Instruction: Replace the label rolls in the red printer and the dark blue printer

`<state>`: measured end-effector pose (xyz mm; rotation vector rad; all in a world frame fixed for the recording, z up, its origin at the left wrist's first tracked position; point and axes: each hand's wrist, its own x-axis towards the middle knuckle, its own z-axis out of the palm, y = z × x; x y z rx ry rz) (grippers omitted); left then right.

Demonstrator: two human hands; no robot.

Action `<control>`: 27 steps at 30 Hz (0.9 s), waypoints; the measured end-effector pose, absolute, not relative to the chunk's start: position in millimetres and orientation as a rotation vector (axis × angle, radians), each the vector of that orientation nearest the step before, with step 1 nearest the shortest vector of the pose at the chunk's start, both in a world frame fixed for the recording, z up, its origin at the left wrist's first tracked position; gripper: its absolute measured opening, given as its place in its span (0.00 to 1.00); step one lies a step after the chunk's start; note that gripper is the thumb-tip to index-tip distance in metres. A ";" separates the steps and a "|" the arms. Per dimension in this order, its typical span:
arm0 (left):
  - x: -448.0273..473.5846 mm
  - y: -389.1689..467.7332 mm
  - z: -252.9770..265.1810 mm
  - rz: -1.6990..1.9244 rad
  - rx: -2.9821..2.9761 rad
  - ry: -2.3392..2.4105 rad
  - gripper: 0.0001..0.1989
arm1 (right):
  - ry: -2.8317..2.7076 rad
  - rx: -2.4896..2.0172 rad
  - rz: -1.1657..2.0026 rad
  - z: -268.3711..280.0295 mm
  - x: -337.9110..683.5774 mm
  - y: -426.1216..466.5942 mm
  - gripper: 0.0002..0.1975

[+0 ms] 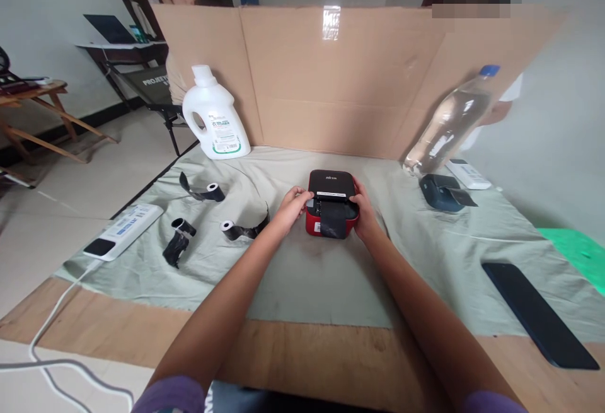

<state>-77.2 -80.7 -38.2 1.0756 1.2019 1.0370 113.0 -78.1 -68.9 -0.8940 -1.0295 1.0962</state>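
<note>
A small red and black label printer (331, 183) sits on the cloth in front of me. A black strip (333, 221) hangs out over its front. My left hand (293, 206) is closed at the printer's left side, its fingertips on the edge beside the lid seam. Against the right side, my right hand (363, 210) grips the body, with the thumb near the lid's corner. The undersides of the fingers are hidden. To the left lie rolls of black strip (215, 192), (229, 230), and a crumpled black roll (183, 227).
A white detergent jug (215, 116) and a tilted clear bottle (449, 123) stand before a cardboard screen (326, 85). A white power strip (125, 230) lies left. To the right are a dark device (442, 192), a white strip (467, 174) and a black phone (539, 312).
</note>
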 end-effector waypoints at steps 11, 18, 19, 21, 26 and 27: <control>-75.9 -80.9 -45.6 0.987 1.033 1.092 0.13 | -0.938 -0.909 1.161 -66.2 111.7 -82.4 0.31; -74.2 -83.1 -47.1 1.213 1.162 1.231 0.07 | -0.912 -1.032 0.985 -86.2 121.1 -90.4 0.23; -74.8 -85.1 -47.1 1.215 1.182 1.213 0.08 | -0.959 -1.064 0.970 -87.8 125.9 -95.8 0.23; -76.1 -90.4 -47.2 1.160 1.211 1.127 0.14 | -1.147 -1.095 0.966 -88.0 135.9 -110.2 0.24; -79.5 -100.0 -45.4 1.051 1.295 1.088 0.18 | -1.678 -1.160 0.777 -75.8 138.9 -138.5 0.42; -82.1 -99.3 -43.1 1.060 1.297 1.122 0.18 | -1.715 -1.161 0.728 -71.6 133.4 -137.6 0.43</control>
